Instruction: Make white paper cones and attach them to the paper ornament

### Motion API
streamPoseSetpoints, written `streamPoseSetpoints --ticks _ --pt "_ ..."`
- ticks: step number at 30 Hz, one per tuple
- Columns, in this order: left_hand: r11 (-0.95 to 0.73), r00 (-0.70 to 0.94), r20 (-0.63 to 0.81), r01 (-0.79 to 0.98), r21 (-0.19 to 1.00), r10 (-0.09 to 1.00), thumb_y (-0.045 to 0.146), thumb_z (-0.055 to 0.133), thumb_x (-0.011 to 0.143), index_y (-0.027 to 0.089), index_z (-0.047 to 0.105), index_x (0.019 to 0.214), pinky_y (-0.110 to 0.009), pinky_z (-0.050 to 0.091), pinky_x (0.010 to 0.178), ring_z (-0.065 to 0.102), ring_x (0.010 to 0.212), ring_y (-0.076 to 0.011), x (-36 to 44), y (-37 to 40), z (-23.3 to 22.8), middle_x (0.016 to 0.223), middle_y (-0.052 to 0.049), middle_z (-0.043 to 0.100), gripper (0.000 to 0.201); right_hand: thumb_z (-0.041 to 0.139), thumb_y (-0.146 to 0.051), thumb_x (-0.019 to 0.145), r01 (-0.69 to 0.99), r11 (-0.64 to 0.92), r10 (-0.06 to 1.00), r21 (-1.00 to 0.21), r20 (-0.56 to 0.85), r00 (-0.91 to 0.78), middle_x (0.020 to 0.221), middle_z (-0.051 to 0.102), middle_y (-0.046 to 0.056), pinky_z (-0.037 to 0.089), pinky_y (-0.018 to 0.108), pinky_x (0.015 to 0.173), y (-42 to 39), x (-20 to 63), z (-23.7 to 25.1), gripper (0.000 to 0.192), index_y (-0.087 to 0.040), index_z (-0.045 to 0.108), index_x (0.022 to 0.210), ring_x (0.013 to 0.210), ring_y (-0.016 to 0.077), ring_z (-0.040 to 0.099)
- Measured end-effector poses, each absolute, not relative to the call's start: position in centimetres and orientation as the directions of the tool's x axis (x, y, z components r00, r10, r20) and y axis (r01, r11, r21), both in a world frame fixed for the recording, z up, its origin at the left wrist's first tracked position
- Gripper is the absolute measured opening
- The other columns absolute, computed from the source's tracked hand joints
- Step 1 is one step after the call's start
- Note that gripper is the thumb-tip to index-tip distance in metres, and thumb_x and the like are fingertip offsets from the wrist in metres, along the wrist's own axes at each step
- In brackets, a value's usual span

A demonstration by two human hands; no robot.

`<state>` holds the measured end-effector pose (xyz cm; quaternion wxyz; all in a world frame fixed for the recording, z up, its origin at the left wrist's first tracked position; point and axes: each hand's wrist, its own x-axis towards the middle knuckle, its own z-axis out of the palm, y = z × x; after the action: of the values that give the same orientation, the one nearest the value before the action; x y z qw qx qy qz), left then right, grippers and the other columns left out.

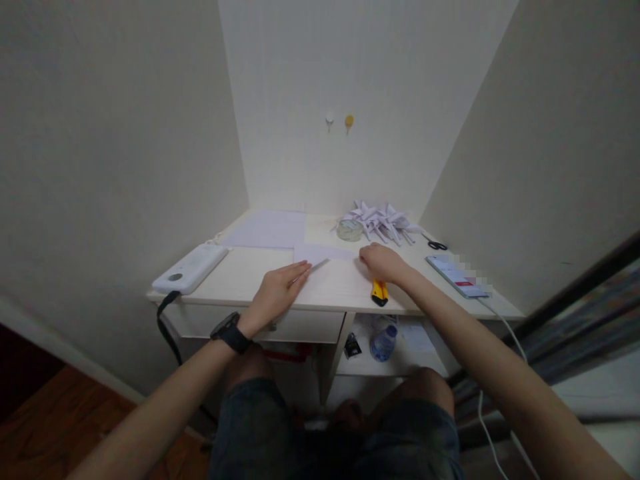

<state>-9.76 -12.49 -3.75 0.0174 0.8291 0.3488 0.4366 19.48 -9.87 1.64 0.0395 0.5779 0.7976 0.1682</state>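
Observation:
A white sheet of paper point(325, 255) lies on the small white desk point(250, 270) in front of me. My left hand point(277, 292) rests flat on the desk, fingertips pressing the paper's left edge; a black watch sits on that wrist. On the paper's right edge lies my right hand point(383, 262), fingers curled down. A yellow utility knife point(379, 293) is just beneath the right wrist, near the front edge.
A pile of folded white paper pieces point(385, 222) and a round clear dish point(349, 229) stand at the back. A stack of sheets point(267, 230) is back left, a white power bank point(190, 268) left, scissors point(437, 245) and a phone point(457, 276) right. A bottle point(383, 343) lies below.

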Motion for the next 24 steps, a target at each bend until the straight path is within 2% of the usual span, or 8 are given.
streamPoseSetpoints --ticks 3,5,10,16,18,20,22,24 --pt "-0.753 0.359 0.72 0.563 0.34 0.593 0.037 0.053 0.096 0.02 0.072 0.117 -0.041 0.055 0.101 0.069 0.11 -0.0214 -9.7 -12.6 -3.6 0.121 -0.005 0.071 0.032 0.041 -0.012 0.094 0.95 0.07 0.97 0.303 0.202 -0.136 0.113 0.068 0.026 0.049 0.035 0.083 -8.6 23.3 2.1 0.032 -0.005 0.06 0.12 0.104 0.0302 0.066" --pt "-0.752 0.35 0.721 0.556 0.354 0.598 0.036 0.054 0.096 0.02 0.072 0.116 -0.041 0.055 0.101 0.069 0.11 -0.0215 -9.7 -12.7 -3.4 0.12 -0.005 0.071 0.032 0.042 -0.009 0.092 0.94 -0.129 0.97 0.317 0.237 0.053 0.116 0.067 0.025 0.05 0.035 0.084 -8.0 25.7 2.0 0.036 -0.007 0.058 0.124 0.109 0.0301 0.066" --pt "-0.747 0.364 0.676 0.498 0.441 0.641 0.035 0.061 0.089 0.02 0.075 0.111 -0.043 0.054 0.101 0.069 0.11 -0.0237 -9.2 -12.6 -2.3 0.119 -0.006 0.071 0.03 0.044 -0.008 0.09 0.926 -0.137 0.985 0.351 0.147 0.09 0.111 0.071 0.025 0.052 0.042 0.085 -7.5 29.0 0.9 0.032 -0.006 0.071 0.107 0.107 0.0337 0.068" --pt "-0.689 0.364 0.589 0.296 0.661 0.721 0.029 0.067 0.082 0.02 0.077 0.104 -0.042 0.055 0.098 0.067 0.113 -0.0249 -6.9 -10.9 -0.5 0.119 -0.009 0.072 0.026 0.053 -0.011 0.086 0.93 -0.174 0.977 0.324 0.172 0.124 0.112 0.071 0.024 0.053 0.049 0.086 -6.1 29.7 1.8 0.03 -0.012 0.073 0.108 0.107 0.0366 0.068" --pt "-0.676 0.368 0.58 0.242 0.696 0.727 0.03 0.069 0.081 0.02 0.078 0.101 -0.042 0.055 0.098 0.068 0.112 -0.0251 -5.8 -10.0 0.1 0.118 -0.009 0.072 0.024 0.058 -0.019 0.087 0.974 -0.183 0.961 0.13 0.231 0.15 0.11 0.072 0.022 0.053 0.048 0.088 -5.4 29.0 2.5 0.023 -0.014 0.074 0.103 0.106 0.0361 0.068" --pt "-0.67 0.379 0.576 0.189 0.718 0.724 0.032 0.07 0.081 0.019 0.078 0.099 -0.042 0.055 0.097 0.068 0.111 -0.0252 -4.7 -9.1 0.6 0.118 -0.01 0.072 0.024 0.054 -0.033 0.093 0.95 -0.106 0.961 -0.295 0.216 0.174 0.1 0.075 0.02 0.056 0.043 0.084 -4.7 27.6 3.0 0.028 -0.013 0.074 0.097 0.097 0.0317 0.071" --pt "-0.669 0.398 0.573 0.16 0.726 0.716 0.03 0.07 0.08 0.019 0.078 0.097 -0.042 0.055 0.097 0.068 0.111 -0.0249 -4.0 -8.4 1.2 0.117 -0.01 0.073 0.022 0.042 -0.049 0.099 0.6 -0.035 0.99 -0.799 0.056 0.132 0.089 0.075 0.016 0.059 0.038 0.075 -4.2 25.9 3.4 0.046 -0.013 0.068 0.105 0.08 0.0242 0.073" --pt "-0.675 0.412 0.566 0.193 0.712 0.714 0.026 0.07 0.08 0.019 0.079 0.096 -0.041 0.055 0.097 0.069 0.11 -0.0243 -3.6 -8.0 1.9 0.116 -0.01 0.073 0.02 0.047 -0.057 0.095 0.212 -0.068 0.997 -0.975 -0.076 -0.031 0.081 0.074 0.011 0.061 0.037 0.067 -4.0 24.2 3.4 0.047 -0.016 0.065 0.109 0.067 0.02 0.071"
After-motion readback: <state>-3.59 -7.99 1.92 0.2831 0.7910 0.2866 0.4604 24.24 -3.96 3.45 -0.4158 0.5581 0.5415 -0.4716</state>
